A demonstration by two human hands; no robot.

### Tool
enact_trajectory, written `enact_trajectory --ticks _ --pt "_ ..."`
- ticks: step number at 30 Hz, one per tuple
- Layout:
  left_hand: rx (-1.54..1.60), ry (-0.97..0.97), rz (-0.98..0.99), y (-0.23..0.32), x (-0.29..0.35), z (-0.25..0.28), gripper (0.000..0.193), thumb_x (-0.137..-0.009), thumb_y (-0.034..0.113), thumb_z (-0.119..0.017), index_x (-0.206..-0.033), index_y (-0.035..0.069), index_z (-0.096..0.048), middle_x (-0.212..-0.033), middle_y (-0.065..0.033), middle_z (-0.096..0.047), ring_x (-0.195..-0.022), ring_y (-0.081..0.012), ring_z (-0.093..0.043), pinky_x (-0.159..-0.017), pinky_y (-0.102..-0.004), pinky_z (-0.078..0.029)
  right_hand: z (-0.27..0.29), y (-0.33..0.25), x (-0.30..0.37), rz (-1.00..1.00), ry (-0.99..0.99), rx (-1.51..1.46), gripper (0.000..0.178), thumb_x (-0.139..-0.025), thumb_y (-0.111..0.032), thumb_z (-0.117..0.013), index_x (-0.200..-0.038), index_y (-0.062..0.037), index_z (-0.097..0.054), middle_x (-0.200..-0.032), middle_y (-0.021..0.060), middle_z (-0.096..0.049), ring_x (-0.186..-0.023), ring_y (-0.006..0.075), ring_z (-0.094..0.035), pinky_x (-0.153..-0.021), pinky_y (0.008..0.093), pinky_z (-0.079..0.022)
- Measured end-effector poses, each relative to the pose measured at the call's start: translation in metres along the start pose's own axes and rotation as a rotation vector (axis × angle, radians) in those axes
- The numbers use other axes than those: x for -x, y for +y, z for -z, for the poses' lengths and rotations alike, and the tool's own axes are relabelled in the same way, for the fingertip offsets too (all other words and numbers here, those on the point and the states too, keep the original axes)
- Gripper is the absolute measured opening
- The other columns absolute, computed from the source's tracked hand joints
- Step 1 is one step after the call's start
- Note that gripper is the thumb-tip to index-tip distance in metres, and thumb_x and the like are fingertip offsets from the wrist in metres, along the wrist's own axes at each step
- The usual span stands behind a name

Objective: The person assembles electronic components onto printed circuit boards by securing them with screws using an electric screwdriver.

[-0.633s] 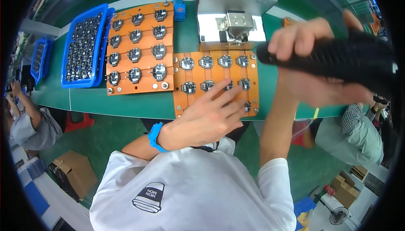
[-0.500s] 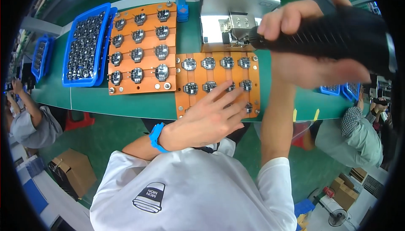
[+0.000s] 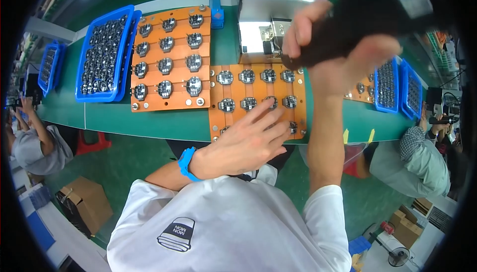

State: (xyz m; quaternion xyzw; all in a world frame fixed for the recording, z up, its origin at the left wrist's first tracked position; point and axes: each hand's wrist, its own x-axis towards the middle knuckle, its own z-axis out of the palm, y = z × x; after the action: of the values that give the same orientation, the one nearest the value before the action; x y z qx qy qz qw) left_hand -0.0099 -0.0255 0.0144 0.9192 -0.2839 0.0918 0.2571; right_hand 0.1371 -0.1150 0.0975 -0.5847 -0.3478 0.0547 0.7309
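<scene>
My right hand (image 3: 329,76) is wrapped round a black electric screwdriver (image 3: 365,21), raised at the upper right and smeared by motion. Its narrow end is close to a silver metal box (image 3: 254,33) with a small bracket mechanism on its front; whether they touch I cannot tell. My left hand (image 3: 248,140), with a blue wristband (image 3: 187,163), lies with fingers spread over the near part of an orange fixture plate (image 3: 237,90). Rows of round circuit boards (image 3: 247,77) sit in that plate. Some of them are hidden under the fingers, which hold nothing visible.
Left of the fixture is a larger orange plate (image 3: 180,53) with more round boards. Blue trays (image 3: 79,80) filled with boards stand farther left, and others (image 3: 386,107) at the right. A blue clamp-like item (image 3: 216,11) lies behind. People sit at both sides.
The screwdriver and my right hand have shifted up and slightly left, uncovering trays on the right. My left hand has stayed almost in place.
</scene>
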Motion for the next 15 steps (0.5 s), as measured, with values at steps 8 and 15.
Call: enact_trajectory --ticks 8,15 --pt "0.037 0.075 -0.012 0.000 0.003 -0.004 0.036 -0.078 0.022 -0.073 -0.105 -0.001 -0.069 -0.114 -0.0115 -0.065 -0.121 -0.0294 -0.054 -0.110 -0.0490 -0.036 0.036 -0.003 0.077 0.250 0.020 -0.382 0.097 -0.081 -0.084 -0.033 -0.142 -0.0084 -0.026 -0.075 0.0100 -0.052 -0.052 0.0209 -0.052 -0.051 0.0368 -0.049" --pt "0.052 0.063 -0.006 -0.003 0.001 -0.004 0.034 -0.074 0.019 -0.076 -0.102 -0.001 -0.070 -0.111 -0.0119 -0.066 -0.120 -0.0299 -0.055 -0.109 -0.0491 -0.038 0.036 0.005 0.116 0.209 0.148 -0.428 0.107 -0.074 -0.089 -0.037 -0.136 -0.0024 -0.027 -0.071 0.0135 -0.054 -0.050 0.0238 -0.053 -0.047 0.0366 -0.050"
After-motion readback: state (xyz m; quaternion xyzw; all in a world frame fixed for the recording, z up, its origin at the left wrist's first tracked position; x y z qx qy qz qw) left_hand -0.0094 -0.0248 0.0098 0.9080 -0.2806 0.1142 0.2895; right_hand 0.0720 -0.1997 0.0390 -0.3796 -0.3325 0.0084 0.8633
